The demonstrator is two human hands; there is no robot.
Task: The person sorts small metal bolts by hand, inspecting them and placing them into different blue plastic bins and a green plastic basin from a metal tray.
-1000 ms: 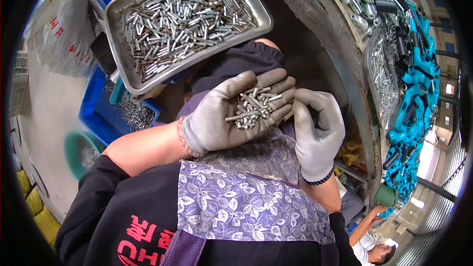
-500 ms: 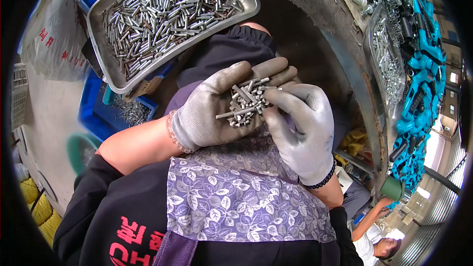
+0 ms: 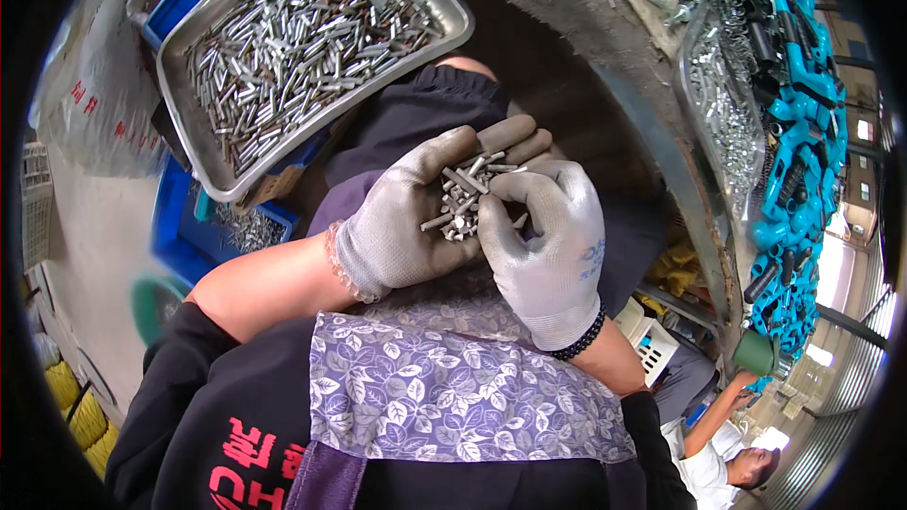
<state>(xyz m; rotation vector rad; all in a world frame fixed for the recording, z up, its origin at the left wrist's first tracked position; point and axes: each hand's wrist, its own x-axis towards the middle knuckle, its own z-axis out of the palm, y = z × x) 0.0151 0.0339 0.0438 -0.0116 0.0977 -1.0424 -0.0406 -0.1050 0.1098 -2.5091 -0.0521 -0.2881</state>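
Observation:
My left hand, in a grey-coated work glove, is cupped palm up below the steel tray. In its palm lies a heap of short metal pins, some long and thin, others stubby. My right hand, gloved alike, reaches into the heap from the right, thumb and forefinger pinched together at its edge. What sits between those fingertips is too small and hidden to make out. Ahead on the left, the steel tray is filled with loose metal pins, some of them rusty.
A blue bin with small metal parts stands below the tray, beside a green tub. A white plastic bag is at far left. On the right, a bench edge carries bagged hardware and turquoise parts. Another person works lower right.
My right hand has shifted left and closed its thumb and forefinger over the heap's right side. The whole view has shifted slightly, with my left hand still cupped under the pins.

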